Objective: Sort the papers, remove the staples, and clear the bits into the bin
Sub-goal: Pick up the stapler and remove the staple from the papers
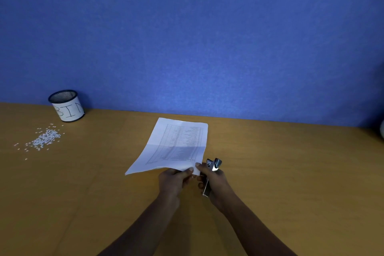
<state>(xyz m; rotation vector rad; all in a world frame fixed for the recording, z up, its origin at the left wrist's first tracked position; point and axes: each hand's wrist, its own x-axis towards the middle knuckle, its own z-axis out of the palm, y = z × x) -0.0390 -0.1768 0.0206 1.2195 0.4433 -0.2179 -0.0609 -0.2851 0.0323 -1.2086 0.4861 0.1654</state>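
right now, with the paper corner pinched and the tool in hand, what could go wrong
The left hand pinches only the near corner of the papers, so prying with the staple tool in the right hand could tear it.
Both hands crowd the tool's head; a slip may nick a finger.
The loose bits lie outside the bin; swinging the sheets could scatter them.

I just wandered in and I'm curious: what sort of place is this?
Most likely an office cubicle: a wooden desk against a blue fabric partition, a printed sheet, a metal staple tool, and a mesh pot labelled BIN.
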